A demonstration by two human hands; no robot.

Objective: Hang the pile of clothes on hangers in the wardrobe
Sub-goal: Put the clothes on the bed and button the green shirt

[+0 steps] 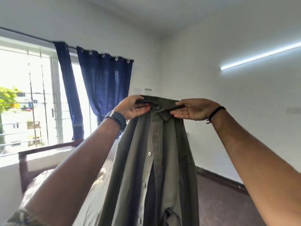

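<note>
Wooden-framed bed [24, 162], pale rumpled sheet [91, 193] on it, dark floor [219, 201]

Both hands, left hand [132, 107] and right hand [195, 110], pinch the olive shirt [156, 160] by its collar, holding it up before the blue curtain [104, 82].

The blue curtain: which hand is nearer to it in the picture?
Left. The left hand, pinching the shirt collar, is just right of the blue curtain; the right hand is farther right.

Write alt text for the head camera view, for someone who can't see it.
Two bare hands hold an olive-green button-up shirt up by its collar, the left hand and right hand each pinching one side, so it hangs open. Behind are a bed, a bright window with blue curtains, white walls and a lit tube light.
</note>
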